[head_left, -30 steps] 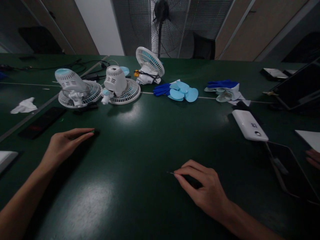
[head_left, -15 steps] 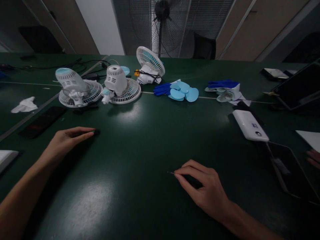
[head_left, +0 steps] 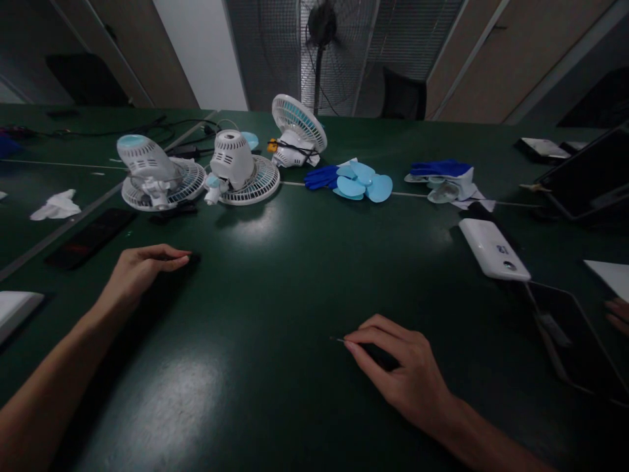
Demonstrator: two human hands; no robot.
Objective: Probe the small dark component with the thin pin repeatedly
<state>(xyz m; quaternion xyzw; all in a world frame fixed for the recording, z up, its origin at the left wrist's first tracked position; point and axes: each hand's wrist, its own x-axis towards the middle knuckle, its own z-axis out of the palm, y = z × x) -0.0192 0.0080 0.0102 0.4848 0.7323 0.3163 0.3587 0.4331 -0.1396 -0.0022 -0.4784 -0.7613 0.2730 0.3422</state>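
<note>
My left hand [head_left: 140, 270] lies on the dark green table [head_left: 275, 275] with its fingers stretched forward and pressed together; whatever is under the fingertips is hidden. My right hand [head_left: 403, 370] rests on the table nearer to me. Its thumb and forefinger pinch a thin dark tool [head_left: 338, 339] whose tip pokes out to the left. Beyond my hands lie three small white desk fans [head_left: 157, 177] [head_left: 240, 170] [head_left: 297, 134], two of them face down. A loose set of light blue fan blades [head_left: 361, 183] lies beside them.
Blue gloves [head_left: 319, 176] [head_left: 439, 168] lie by the blades. A white power bank [head_left: 494, 249] and a dark tablet [head_left: 570, 334] are at the right, where another person's fingers [head_left: 619, 313] show. A black phone [head_left: 91, 237] and a white tissue [head_left: 56, 205] are at the left.
The view has shifted slightly down and to the right. My left hand has crept a little forward, and the small green thing at its fingertips no longer shows. My right hand is still.
</note>
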